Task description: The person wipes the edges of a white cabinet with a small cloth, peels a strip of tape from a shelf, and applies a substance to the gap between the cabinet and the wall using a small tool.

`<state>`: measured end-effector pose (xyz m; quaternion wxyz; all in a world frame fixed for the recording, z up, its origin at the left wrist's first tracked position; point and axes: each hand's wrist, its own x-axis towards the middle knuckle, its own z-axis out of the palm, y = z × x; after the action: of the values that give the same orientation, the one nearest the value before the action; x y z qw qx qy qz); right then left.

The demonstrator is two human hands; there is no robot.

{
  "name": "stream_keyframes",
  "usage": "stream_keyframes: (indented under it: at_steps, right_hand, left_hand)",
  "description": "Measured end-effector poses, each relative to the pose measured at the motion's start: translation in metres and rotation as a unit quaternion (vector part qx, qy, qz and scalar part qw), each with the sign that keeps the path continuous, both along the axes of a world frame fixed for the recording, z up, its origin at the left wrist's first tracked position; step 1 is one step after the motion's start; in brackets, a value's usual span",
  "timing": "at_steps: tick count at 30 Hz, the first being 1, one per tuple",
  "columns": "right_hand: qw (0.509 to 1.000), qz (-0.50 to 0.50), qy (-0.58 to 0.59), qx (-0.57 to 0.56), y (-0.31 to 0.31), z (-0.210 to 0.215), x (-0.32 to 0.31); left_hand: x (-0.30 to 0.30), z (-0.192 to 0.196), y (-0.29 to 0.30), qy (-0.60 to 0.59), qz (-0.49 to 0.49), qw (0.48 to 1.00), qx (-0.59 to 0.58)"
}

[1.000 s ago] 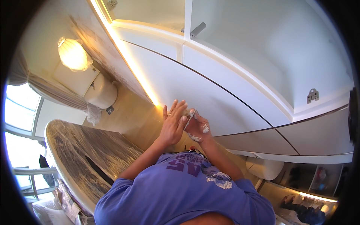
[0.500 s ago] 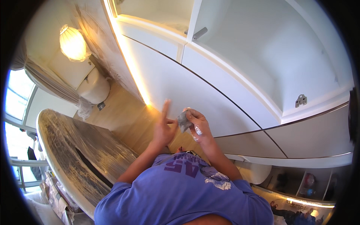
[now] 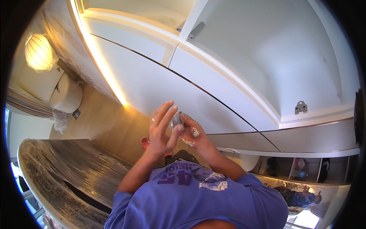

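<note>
My right hand (image 3: 194, 131) grips a small grey scrap (image 3: 177, 119) between thumb and fingers; whether it is cloth or abrasive paper I cannot tell. White crumbly paste is smeared on that hand's side and near the wrist. Close by on the left, my left hand (image 3: 162, 128) is raised with its fingers stretched out and apart. Its thumb reaches toward the scrap and overlaps it in view; contact is unclear. Both hands are in front of the white cabinet (image 3: 198, 101), whose upper compartments stand without doors.
A metal hinge plate (image 3: 301, 107) is fixed inside the right compartment. At lower left stands a plastic-wrapped table (image 3: 76, 160). A lit lamp (image 3: 39, 52) hangs at far left, beyond the wooden floor (image 3: 93, 118). Shelf cubbies (image 3: 310, 170) hold small items at lower right.
The view has shifted, so lamp and cabinet appear further left. My left hand has come closer to the grey scrap, its fingers more spread. My right hand keeps holding the scrap.
</note>
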<state>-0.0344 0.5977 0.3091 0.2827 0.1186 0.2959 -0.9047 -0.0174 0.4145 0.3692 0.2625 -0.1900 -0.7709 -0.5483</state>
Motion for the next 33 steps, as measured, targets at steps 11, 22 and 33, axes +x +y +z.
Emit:
stream_keyframes:
  at_steps: [11,22,33]
  right_hand:
    - [0.974,0.190,-0.089,0.090,0.055,-0.073,-0.001]
    - [0.952,0.283,-0.036,0.115,0.080,-0.053,-0.024]
    - [0.965,0.230,-0.045,-0.114,0.078,-0.016,-0.049]
  left_hand:
    - [-0.131,0.157,0.035,0.180,-0.010,0.962,-0.205]
    - [-0.137,0.166,0.048,0.091,-0.014,0.963,-0.252]
    - [-0.004,-0.015,0.088,0.008,0.213,0.976,0.047]
